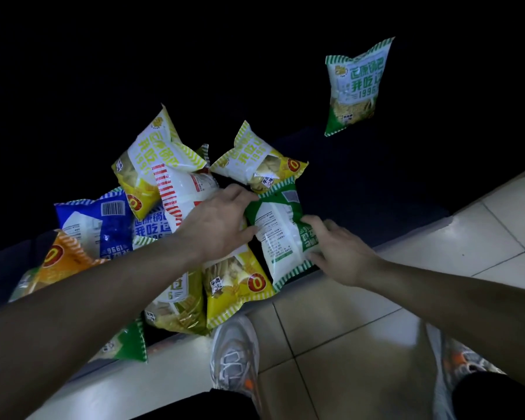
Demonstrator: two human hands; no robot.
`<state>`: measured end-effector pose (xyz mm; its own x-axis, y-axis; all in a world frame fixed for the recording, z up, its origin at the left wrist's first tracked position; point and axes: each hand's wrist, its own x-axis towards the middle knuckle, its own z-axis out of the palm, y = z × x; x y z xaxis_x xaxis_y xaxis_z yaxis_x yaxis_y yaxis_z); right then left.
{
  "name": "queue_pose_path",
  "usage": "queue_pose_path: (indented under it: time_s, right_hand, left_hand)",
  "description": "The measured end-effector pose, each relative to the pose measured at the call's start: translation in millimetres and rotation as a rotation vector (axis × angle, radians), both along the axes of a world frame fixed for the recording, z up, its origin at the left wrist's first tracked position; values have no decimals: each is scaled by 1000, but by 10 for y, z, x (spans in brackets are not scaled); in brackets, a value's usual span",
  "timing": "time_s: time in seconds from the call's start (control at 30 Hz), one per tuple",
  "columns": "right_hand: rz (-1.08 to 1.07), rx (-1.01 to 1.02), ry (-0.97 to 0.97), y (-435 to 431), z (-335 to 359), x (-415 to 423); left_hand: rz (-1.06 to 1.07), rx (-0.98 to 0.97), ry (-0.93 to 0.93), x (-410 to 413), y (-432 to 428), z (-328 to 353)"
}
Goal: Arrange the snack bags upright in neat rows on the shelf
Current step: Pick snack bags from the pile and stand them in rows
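The step in hand appeared to be picking one bag out of the heap to stand it up. Both hands were on the green bag [281, 231], which lay flat with its printed back panel upward, near the front edge of the dark shelf [361, 183]. The left hand [222, 221] gripped its upper left corner with curled fingers. The right hand [341, 253] pinched its right edge between fingers and thumb.

Well beyond the green bag and to its right, a single standing bag [356, 86] of the same green kind stood upright, face forward, far back on the shelf; it looked like the start of a row. To the left of the green bag the heap lay in disorder: two yellow bags above it, a red-striped bag [179, 192] just beside it, a blue bag [94, 219] and an orange bag [61, 259] farther left. A yellow bag [237, 286] lay just below its left side, under the left wrist.

The next move would probably call for lifting the green bag clear, turning its face forward and setting it on its bottom seam beside the standing bag. The bag looked puffy and light, its film glossy and crinkled, so it would likely tip unless settled squarely.
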<state>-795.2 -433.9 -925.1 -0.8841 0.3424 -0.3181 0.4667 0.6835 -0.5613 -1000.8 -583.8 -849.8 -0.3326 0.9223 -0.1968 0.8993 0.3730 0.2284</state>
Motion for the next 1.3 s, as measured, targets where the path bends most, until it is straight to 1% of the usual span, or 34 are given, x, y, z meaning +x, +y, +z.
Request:
queue_pose_path:
  time_s: [0.13, 0.23, 0.33, 0.4, 0.53, 0.63, 0.7, 0.77, 0.9, 0.97, 1.03, 1.1, 1.17, 1.2, 1.3]
  right_hand:
    - [-24, -38, 149, 71, 190, -29]
    - [-60, -64, 299, 152, 435, -56]
    - [-144, -9, 447, 222, 673, -58]
    - [-174, 11, 486, 265, 780, -31]
    - [-171, 51, 429, 351, 796, 12]
    - [-226, -47, 366, 441, 762, 35]
    - [-188, -68, 332, 503, 708, 58]
    - [-149, -37, 312, 553, 654, 76]
    - [-141, 68, 326, 641, 613, 58]
    - [-129, 65, 353, 666, 650, 42]
    - [-120, 36, 376, 680, 677, 51]
    - [-141, -8, 404, 683, 681, 81]
    - [-213, -63, 438, 685, 666, 126]
    - [-251, -78, 446, 692, 648, 154]
    - [-319, -37, 394, 774, 580, 257]
  left_hand:
    - [-8, 18, -15, 27, 23, 40]
    - [6, 67, -45, 73, 56, 124]
    - [29, 133, -79, 123, 105, 239]
    - [53, 163, -105, 155, 133, 295]
    - [80, 164, -107, 188, 170, 314]
    - [80, 154, -112, 207, 192, 296]
    - [79, 152, -115, 217, 216, 281]
    - [78, 144, -123, 229, 252, 272]
    - [59, 152, -84, 243, 359, 264]
    - [16, 159, -46, 260, 454, 287]
    - [-66, 86, 42, 294, 584, 288]
    - [-93, -38, 74, 330, 707, 250]
    - [-63, -120, 10, 341, 796, 179]
    - [-33, -126, -42, 331, 820, 142]
    - [68, -78, -174, 271, 859, 78]
